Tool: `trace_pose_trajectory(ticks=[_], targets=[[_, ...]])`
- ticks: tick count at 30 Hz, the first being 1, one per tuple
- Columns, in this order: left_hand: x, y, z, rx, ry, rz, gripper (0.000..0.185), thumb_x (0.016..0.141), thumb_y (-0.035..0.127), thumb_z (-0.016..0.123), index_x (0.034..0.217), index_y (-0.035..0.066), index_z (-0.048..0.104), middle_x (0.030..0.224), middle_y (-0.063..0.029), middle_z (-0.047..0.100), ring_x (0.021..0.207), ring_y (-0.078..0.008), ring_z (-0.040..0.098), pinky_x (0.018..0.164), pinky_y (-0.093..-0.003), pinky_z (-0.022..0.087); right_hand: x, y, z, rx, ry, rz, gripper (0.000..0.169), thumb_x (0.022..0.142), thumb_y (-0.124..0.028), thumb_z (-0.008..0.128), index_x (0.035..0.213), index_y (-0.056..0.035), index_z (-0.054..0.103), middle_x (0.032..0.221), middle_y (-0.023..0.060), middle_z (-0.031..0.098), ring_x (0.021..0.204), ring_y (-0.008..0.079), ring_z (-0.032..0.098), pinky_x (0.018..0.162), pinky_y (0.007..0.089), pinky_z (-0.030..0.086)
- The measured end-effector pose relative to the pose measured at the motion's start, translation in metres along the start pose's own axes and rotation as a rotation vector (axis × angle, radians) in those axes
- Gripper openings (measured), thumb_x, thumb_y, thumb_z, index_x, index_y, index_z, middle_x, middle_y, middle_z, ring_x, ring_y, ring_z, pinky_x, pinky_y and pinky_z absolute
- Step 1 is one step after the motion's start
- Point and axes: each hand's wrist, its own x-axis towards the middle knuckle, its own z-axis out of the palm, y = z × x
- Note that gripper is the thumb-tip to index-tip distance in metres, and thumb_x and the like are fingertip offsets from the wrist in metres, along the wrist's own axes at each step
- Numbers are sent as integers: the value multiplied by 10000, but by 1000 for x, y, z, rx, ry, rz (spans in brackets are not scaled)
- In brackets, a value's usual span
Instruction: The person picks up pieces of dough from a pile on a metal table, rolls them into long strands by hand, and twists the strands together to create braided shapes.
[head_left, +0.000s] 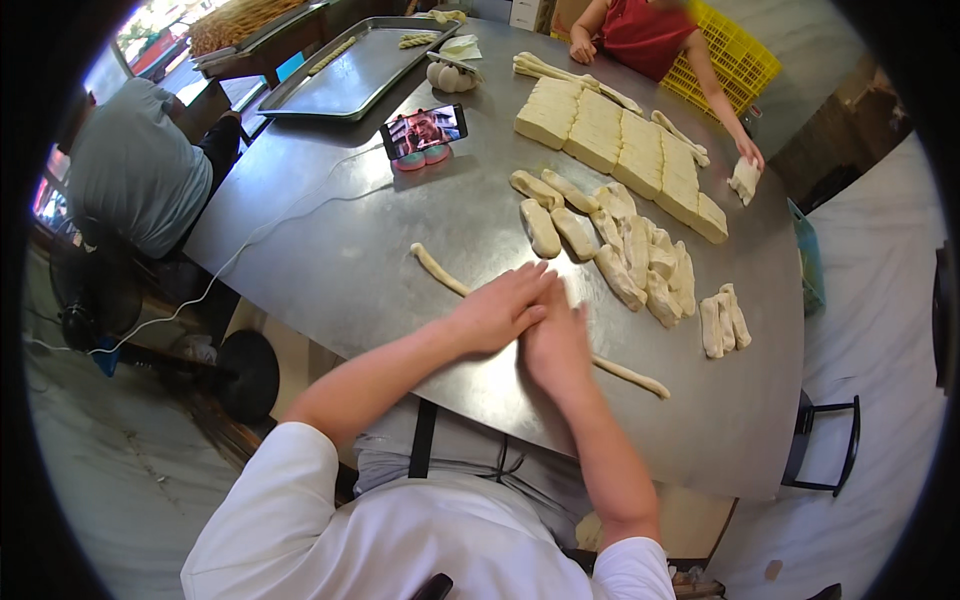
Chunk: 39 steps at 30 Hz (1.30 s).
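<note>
Both my hands lie together on a long thin rope of dough (630, 375) on the steel table (360, 277). My left hand (501, 306) rests at an angle, its fingertips over the fingers of my right hand (556, 337). The middle of the rope is hidden beneath them; one end shows at the upper left, the other at the lower right. Just beyond my fingers lie several short dough pieces (540, 228) in a loose pile. Behind these is a large scored slab of dough (592, 142). Several small dough strips (724, 321) sit together at the right.
A phone (424, 132) on a stand shows a picture, with a white cable (247, 244) crossing the table. A metal tray (330, 86) holds twisted dough. A co-worker in red (651, 37) touches a dough piece (744, 181) across the table. Another person (135, 165) sits at the left.
</note>
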Motion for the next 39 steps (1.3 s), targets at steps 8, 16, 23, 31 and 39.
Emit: trace_pose_trajectory(ticks=[8,16,23,31,39], targets=[[-23,17,-6,600,30,-89,676,1100,564,492,1668,199,455,1770,-135,350,1651,-394,267,1329,-671,133,-10,-1,-20,-376,-222,147,627,1092,-253,543,1645,4,398,1702,224,426,1605,385,365,1281,658,269],[-47,-20,-66,672,-28,-423,713,1083,549,541,1653,128,470,1757,-201,353,1651,-416,259,1348,-593,157,-75,33,-67,-350,-384,251,665,1067,-257,550,1668,-20,393,1738,196,391,1637,389,310,1316,628,227],[-67,-49,-104,652,-44,-556,786,1062,597,561,1655,92,457,1752,-250,330,1641,-435,271,1338,-593,181,-119,99,-76,-382,-408,342,686,1087,-305,524,1676,9,366,1751,227,353,1641,405,287,1340,605,184],[-82,-87,-129,617,-16,-488,826,1030,554,624,1649,39,440,1752,-250,331,1640,-428,271,1337,-553,227,-147,112,-115,-344,-303,474,635,1114,-226,416,1706,-20,316,1764,221,329,1652,414,249,1351,585,149],[-84,-129,-129,485,159,-255,851,1032,575,621,1653,26,425,1754,-257,323,1626,-455,290,1338,-529,244,-148,148,-115,-460,-51,414,624,1119,-209,390,1703,-4,307,1763,231,321,1661,416,220,1352,591,127]])
